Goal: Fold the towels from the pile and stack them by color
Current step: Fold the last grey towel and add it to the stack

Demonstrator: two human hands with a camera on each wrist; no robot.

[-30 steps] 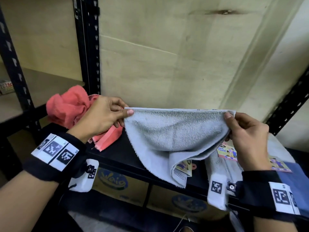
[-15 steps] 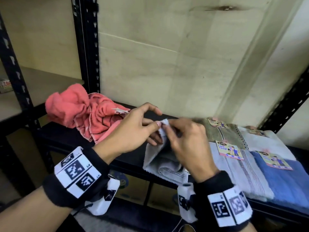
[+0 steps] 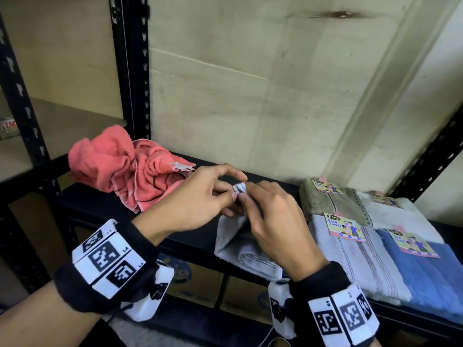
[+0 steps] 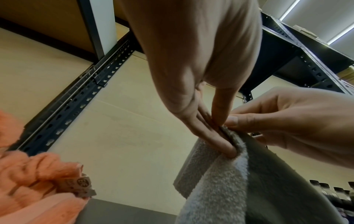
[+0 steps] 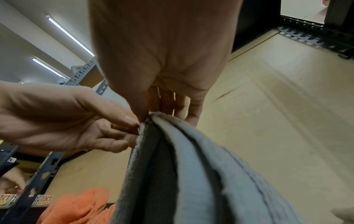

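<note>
Both hands, left hand (image 3: 200, 196) and right hand (image 3: 278, 221), pinched the grey towel's (image 3: 235, 246) corners together above the shelf's (image 3: 105, 206) front edge: mid-fold, probably halved. Next, lay it on the matching folded stack (image 3: 350, 261).

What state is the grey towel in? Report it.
Folded in half: both hands pinch its corners together; the grey towel hangs doubled.

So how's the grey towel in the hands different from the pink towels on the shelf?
The grey towel is pinched at its top corners by the left hand and right hand and hangs doubled over; the pink towels lie untouched on the black shelf. The grey towel hangs in smooth layers, the pink towels are crumpled in a heap. Both look like terry cloth.
</note>
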